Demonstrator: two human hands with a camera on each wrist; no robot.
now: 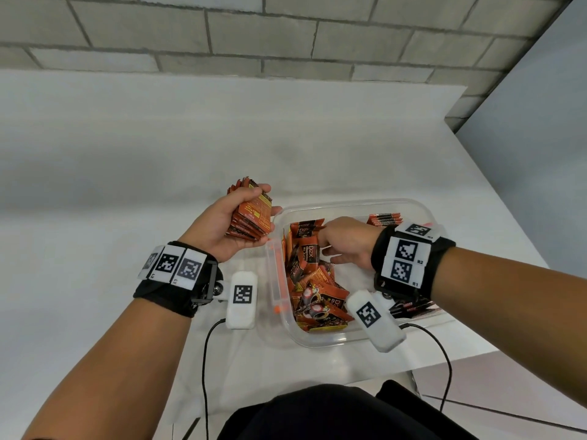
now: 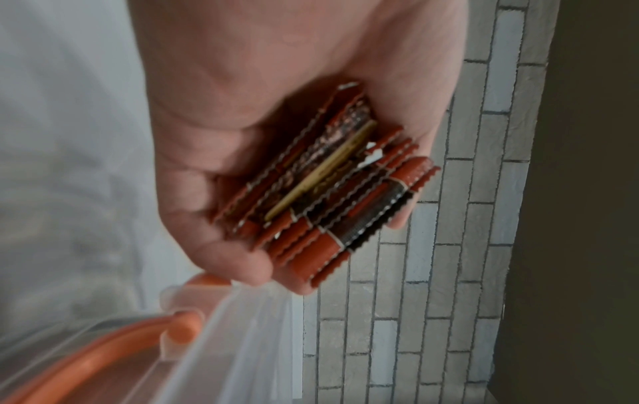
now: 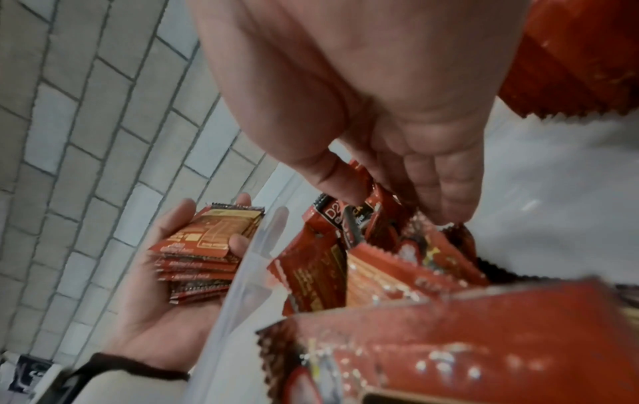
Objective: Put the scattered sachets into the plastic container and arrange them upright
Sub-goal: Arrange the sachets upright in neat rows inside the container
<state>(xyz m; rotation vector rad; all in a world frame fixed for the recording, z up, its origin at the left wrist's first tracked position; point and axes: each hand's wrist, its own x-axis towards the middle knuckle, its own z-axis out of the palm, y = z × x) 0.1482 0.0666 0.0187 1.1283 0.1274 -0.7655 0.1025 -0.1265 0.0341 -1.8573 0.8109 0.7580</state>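
A clear plastic container (image 1: 349,203) stands on the white table, with several red-orange sachets (image 1: 313,281) piled loosely in its left half. My left hand (image 1: 219,227) is just left of the container and grips a stack of sachets (image 1: 252,214) held edge-on (image 2: 332,186). My right hand (image 1: 344,242) reaches down inside the container. In the right wrist view its thumb (image 3: 332,177) and fingers (image 3: 446,196) pinch the top of a sachet (image 3: 378,203) in the pile. The left hand's stack (image 3: 207,240) shows there too.
A few more sachets stand on edge at the container's back right (image 1: 384,219). Dark sachets (image 1: 413,308) lie under my right wrist. A clear flap with an orange strip (image 1: 277,274) hangs on the container's left side. A brick wall (image 1: 286,36) backs the table.
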